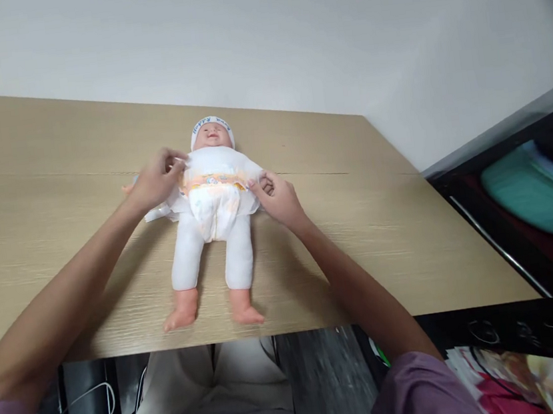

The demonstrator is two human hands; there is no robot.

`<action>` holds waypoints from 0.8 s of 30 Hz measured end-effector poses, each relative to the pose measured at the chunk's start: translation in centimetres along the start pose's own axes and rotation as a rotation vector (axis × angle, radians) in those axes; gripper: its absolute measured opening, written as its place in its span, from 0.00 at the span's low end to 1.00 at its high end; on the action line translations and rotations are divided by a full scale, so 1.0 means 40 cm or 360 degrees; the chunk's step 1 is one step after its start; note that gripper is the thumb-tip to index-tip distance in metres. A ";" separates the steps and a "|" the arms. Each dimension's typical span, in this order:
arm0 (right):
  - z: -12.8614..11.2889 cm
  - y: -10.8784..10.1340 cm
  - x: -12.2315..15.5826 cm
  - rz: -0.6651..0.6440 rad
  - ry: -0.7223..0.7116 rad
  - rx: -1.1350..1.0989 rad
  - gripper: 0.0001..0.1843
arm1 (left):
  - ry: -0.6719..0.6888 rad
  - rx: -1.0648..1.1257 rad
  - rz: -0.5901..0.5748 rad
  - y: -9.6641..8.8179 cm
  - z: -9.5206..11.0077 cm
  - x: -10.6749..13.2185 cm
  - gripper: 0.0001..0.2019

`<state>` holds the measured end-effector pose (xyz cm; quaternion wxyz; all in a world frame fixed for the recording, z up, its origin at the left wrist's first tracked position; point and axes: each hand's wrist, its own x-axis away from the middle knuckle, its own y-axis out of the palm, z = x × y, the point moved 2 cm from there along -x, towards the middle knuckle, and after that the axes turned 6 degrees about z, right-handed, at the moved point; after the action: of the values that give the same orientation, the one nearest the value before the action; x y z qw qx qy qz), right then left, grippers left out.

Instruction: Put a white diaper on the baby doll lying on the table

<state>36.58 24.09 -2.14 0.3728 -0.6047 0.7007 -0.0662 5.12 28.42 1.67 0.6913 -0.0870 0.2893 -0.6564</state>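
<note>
The baby doll (213,208) lies on its back at the centre of the frame, on the wooden table (28,197), head toward the wall at the top and bare feet near the table's lower edge. Around its waist sits a diaper (215,198), white with an orange-printed band across the front.

Your left hand (155,180) is at the doll's side left of centre, fingers drawn together in a pinch on the diaper's side flap just by the doll's chest. Your right hand (278,197) is at the opposite side, fingers curled and closed on the other edge of the waistband. Both hands are touching the diaper, not the doll's limbs.

Expect the diaper to be very light, soft and floppy: thin padded material that bunches and folds wherever you pull it, so it will not hold a shape by itself. Its side tabs are the firm places to grip; the middle panel would only crumple. The printed band looks smooth, so a fingertip pinch is likelier to hold than a flat press.

The doll looks light too. The body and legs in the white suit seem soft and stuffed, while the head, hands and feet appear to be harder moulded plastic. It would probably slide easily on the smooth tabletop if you tug to one side, so balanced pulls from both sides would keep it put. Nothing here looks breakable.
</note>
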 end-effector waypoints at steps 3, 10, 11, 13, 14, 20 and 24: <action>0.018 -0.013 0.042 0.0170 -0.0031 0.0253 0.25 | 0.0316 -0.0167 0.0164 0.006 0.086 0.014 0.18; 0.080 0.007 0.106 0.0068 0.0047 0.0644 0.12 | 0.1074 -0.0601 -0.0315 0.144 0.199 0.099 0.21; 0.086 0.010 0.106 0.0067 0.0087 0.0648 0.12 | 0.1092 -0.0669 -0.0345 0.159 0.193 0.104 0.22; 0.092 0.014 0.103 0.0074 0.0161 0.0633 0.14 | 0.1118 -0.0762 -0.0360 0.177 0.178 0.109 0.24; 0.093 0.015 0.100 0.0074 0.0193 0.0618 0.15 | 0.1131 -0.0786 -0.0358 0.180 0.172 0.110 0.24; 0.101 -0.002 0.079 0.0013 0.0334 0.0259 0.20 | 0.1141 -0.0794 -0.0369 0.175 0.170 0.114 0.26; 0.090 -0.026 0.061 0.0019 0.0362 -0.0255 0.22 | 0.1113 -0.0809 -0.0395 0.176 0.174 0.114 0.28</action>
<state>39.58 22.90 -5.23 0.2420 -0.6169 0.7451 -0.0759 14.60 23.12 2.55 0.4248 -0.0610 0.6449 -0.6324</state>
